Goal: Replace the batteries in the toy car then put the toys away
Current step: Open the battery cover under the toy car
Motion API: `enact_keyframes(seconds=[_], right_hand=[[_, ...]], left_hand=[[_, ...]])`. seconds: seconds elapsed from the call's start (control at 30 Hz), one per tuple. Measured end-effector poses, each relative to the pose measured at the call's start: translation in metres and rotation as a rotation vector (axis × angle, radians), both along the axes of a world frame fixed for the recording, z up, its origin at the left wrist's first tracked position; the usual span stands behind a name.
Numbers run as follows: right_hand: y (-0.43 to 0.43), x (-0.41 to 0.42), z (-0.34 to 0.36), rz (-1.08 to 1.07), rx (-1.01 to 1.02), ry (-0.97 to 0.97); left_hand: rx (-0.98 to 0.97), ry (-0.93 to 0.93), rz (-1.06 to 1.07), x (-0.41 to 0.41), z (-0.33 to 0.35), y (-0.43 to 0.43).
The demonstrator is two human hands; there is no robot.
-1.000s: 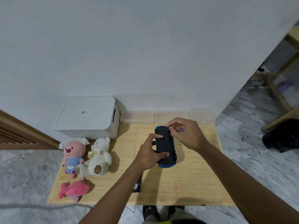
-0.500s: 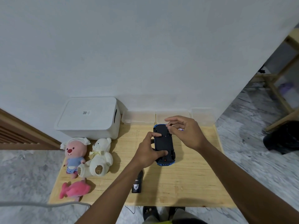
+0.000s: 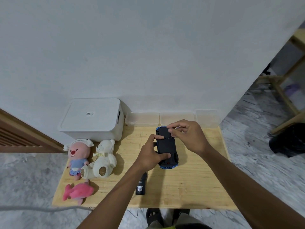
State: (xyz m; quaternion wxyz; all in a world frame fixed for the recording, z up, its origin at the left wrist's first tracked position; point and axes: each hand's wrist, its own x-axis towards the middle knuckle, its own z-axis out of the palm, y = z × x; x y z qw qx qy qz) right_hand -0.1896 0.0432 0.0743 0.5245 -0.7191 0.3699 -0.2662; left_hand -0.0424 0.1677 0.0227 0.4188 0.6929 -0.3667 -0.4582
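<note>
Toy car (image 3: 166, 144) lies underside-up mid-worktop (image 3: 189, 187). Left hand (image 3: 149, 157) grips its 9 o'clock flank. Right hand (image 3: 188, 136) is curled, fingertips pinched at the 12 o'clock end; anything held cannot be told. Judged step: opening the battery cover. Next move: free and lift it.

Place: a room in a home
Surfaces: grey marble-patterned floor (image 3: 29, 179), plain white wall (image 3: 148, 55), small pale wooden bench (image 3: 189, 187) set against it
Toys: pink-faced plush doll in blue (image 3: 79, 154), cream teddy bear (image 3: 104, 156) and pink plush fish (image 3: 79, 192) lying on the bench
Storage: white lidded plastic box (image 3: 92, 118) and clear plastic tubs (image 3: 142, 119) along the wall
Furniture: bare wooden frame (image 3: 283, 96) standing at the right
</note>
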Motion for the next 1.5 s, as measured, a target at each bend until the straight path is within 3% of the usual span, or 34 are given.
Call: enact_keyframes(seconds=[1.5], right_hand=[[0.03,0.007,0.005,-0.045,0.022,-0.02]], left_hand=[[0.016,0.03,0.002,0.003,-0.001,0.021]])
